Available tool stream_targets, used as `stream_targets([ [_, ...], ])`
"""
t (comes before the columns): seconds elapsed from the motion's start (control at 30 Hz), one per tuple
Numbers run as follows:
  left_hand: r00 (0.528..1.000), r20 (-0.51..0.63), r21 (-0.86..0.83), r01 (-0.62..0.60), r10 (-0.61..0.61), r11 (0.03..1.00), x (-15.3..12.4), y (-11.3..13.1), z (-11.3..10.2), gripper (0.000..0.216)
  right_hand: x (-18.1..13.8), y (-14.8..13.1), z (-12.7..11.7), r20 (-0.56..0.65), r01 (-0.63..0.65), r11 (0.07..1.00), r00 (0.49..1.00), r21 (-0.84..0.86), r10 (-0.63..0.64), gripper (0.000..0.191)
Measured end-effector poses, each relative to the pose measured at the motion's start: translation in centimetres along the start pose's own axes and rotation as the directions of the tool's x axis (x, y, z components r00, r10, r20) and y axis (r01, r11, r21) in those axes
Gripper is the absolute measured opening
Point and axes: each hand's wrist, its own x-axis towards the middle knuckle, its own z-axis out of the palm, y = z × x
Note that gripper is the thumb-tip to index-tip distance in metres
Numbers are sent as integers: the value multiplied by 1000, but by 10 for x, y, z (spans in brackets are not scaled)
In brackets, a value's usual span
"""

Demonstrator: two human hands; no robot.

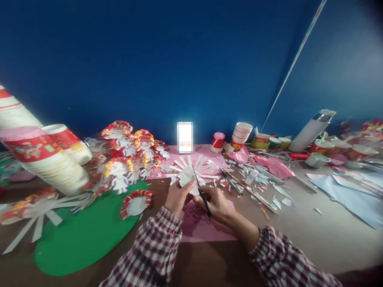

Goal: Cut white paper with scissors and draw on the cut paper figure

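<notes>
My right hand (216, 202) is closed round the black handles of a pair of scissors (205, 202), whose blades point up and away from me. My left hand (181, 196) grips a piece of white paper (186, 175) between thumb and fingers. The scissor blades lie at the right edge of this paper; whether they are parted I cannot make out. Under both hands lies a pink sheet (194, 231) with dark marks on it. Just beyond, white paper strips (206, 164) fan out over more pink paper.
Stacked paper cups (50, 167) lean at the left beside cut-out paper figures (119, 175) and a green oval sheet (86, 239). Paper scraps (275, 191), a long brush (254, 193) and a white flask (311, 129) are on the right. A blue wall (143, 59) rises behind.
</notes>
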Motion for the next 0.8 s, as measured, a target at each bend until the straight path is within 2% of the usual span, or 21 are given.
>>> stream_targets([
  [0.2,996,-59,108,-55,62,993,4,-1,-5,27,-1,2,0,25,12,999,1000,37,-13,33],
  [0.43,994,-28,181,-99,106,978,6,-1,-8,30,0,3,-1,38,33,997,999,73,-36,33],
  [0.8,995,-16,160,-95,99,982,6,-1,-9,28,0,-1,-3,23,17,999,1000,46,-18,35],
])
